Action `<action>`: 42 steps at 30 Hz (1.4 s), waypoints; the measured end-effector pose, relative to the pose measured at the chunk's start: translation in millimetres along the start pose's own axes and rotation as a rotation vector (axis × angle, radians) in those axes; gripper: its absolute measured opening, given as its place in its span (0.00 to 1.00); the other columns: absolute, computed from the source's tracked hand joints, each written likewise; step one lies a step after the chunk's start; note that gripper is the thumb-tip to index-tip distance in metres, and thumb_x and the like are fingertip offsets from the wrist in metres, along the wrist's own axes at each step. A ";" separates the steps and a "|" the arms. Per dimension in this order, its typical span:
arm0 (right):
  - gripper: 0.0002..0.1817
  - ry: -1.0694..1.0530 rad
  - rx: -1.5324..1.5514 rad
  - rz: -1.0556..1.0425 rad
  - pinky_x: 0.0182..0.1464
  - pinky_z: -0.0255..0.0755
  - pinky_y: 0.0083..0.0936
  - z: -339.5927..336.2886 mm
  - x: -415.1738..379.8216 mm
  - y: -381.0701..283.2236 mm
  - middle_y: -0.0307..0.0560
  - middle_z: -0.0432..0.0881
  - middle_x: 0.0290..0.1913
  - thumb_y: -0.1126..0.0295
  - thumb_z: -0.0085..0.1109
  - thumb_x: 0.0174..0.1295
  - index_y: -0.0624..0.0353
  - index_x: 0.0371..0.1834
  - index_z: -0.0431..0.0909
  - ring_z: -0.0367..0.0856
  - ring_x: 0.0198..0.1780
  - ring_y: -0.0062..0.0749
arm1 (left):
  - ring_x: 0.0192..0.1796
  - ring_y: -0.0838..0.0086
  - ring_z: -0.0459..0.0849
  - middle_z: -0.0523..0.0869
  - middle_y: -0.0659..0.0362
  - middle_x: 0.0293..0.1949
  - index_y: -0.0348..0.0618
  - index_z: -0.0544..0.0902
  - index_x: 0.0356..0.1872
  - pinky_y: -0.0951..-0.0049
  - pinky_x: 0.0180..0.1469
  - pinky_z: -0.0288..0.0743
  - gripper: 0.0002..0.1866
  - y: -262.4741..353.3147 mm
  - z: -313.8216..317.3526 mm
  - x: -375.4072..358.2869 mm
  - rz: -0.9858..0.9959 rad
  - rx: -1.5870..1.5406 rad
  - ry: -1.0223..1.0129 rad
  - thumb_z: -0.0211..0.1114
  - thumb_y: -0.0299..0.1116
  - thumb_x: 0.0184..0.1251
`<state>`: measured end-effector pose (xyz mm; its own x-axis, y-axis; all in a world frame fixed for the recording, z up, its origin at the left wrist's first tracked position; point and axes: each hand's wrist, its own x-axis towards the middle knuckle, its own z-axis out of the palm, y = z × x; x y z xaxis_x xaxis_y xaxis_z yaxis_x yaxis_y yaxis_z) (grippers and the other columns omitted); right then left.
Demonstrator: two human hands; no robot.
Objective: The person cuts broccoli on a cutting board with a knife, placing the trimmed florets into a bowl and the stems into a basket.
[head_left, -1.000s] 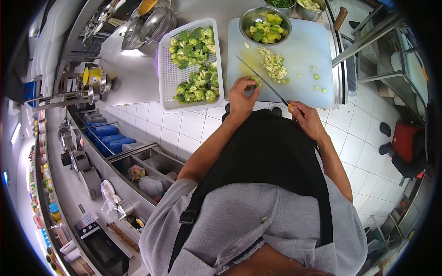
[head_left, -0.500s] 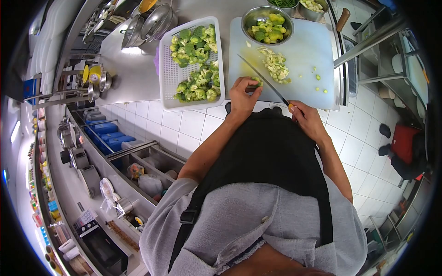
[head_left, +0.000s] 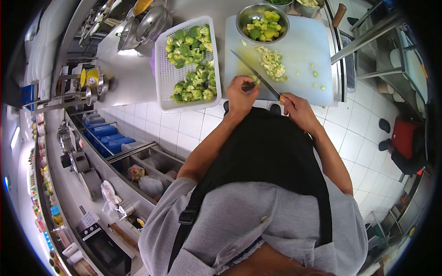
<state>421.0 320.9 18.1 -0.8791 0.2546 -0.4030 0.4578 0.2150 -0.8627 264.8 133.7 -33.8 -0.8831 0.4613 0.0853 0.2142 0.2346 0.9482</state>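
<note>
Between the thumb and fingers of my left hand (head_left: 241,96) is a small broccoli floret (head_left: 254,80), just above the near edge of the pale cutting board (head_left: 313,55). My right hand (head_left: 299,112) grips a kitchen knife (head_left: 258,75) by its yellowish handle. The blade slants up and left over the board, close beside the floret. A pile of chopped pale stem pieces (head_left: 272,63) lies beyond the blade. At the board's far edge stands a steel bowl (head_left: 238,28) of broccoli florets. Left of the board, a white perforated basket (head_left: 162,87) holds two heaps of broccoli.
Steel strainers (head_left: 152,23) stand at the back left of the counter. More bowls and a wooden handle (head_left: 339,15) are at the back right. A metal post (head_left: 357,46) crosses right of the board. Another person's dark leg (head_left: 405,158) shows at the far right.
The view has shifted slightly. My right hand has moved a little up and left with the knife, bringing the blade nearer the floret. My left hand still pinches the floret.
</note>
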 end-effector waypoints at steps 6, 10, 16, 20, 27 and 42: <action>0.20 0.039 0.093 0.081 0.32 0.73 0.31 -6.9 6.0 -1.1 0.44 0.82 0.27 0.58 0.52 0.85 0.61 0.63 0.84 0.77 0.24 0.27 | 0.48 0.78 0.87 0.85 0.59 0.48 0.36 0.82 0.49 0.75 0.52 0.87 0.15 21.2 -7.2 -4.3 -0.066 -0.344 0.069 0.75 0.15 0.65; 0.20 0.056 0.062 0.054 0.30 0.72 0.29 -4.9 10.7 8.7 0.43 0.82 0.27 0.57 0.51 0.85 0.62 0.63 0.84 0.77 0.23 0.25 | 0.49 0.80 0.83 0.84 0.61 0.49 0.39 0.82 0.49 0.77 0.51 0.84 0.16 45.3 -46.5 18.3 -0.034 -0.358 0.226 0.75 0.15 0.62; 0.20 0.036 0.063 0.076 0.27 0.71 0.28 -4.0 9.3 1.9 0.41 0.81 0.26 0.59 0.50 0.86 0.63 0.63 0.83 0.74 0.21 0.23 | 0.39 0.80 0.82 0.87 0.61 0.40 0.39 0.86 0.46 0.76 0.46 0.80 0.13 6.0 -158.8 108.9 0.110 -0.099 0.527 0.77 0.20 0.61; 0.21 0.038 0.073 0.086 0.26 0.69 0.28 -2.9 8.3 -2.2 0.41 0.79 0.25 0.58 0.49 0.86 0.63 0.63 0.83 0.72 0.20 0.22 | 0.39 0.79 0.86 0.90 0.58 0.43 0.33 0.88 0.53 0.76 0.42 0.80 0.15 -38.1 -219.1 169.8 0.050 0.143 0.500 0.75 0.20 0.65; 0.21 0.036 0.033 0.081 0.26 0.69 0.27 -2.6 8.1 -0.3 0.40 0.78 0.26 0.58 0.49 0.86 0.63 0.63 0.83 0.72 0.20 0.21 | 0.45 0.72 0.90 0.94 0.50 0.45 0.38 0.91 0.54 0.71 0.48 0.83 0.13 -88.4 -249.2 188.3 -0.044 0.263 0.632 0.72 0.24 0.70; 0.22 0.041 0.045 0.104 0.27 0.71 0.26 -2.9 7.4 -4.0 0.40 0.78 0.26 0.58 0.49 0.86 0.64 0.65 0.83 0.74 0.22 0.20 | 0.44 0.67 0.89 0.93 0.52 0.49 0.44 0.91 0.59 0.67 0.52 0.83 0.23 -6.3 -162.9 95.2 -0.013 0.367 -0.071 0.79 0.24 0.60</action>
<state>413.1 324.6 19.4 -0.8207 0.3120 -0.4787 0.5387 0.1430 -0.8303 111.4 36.8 18.2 -0.8585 0.5112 0.0406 0.3498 0.5260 0.7752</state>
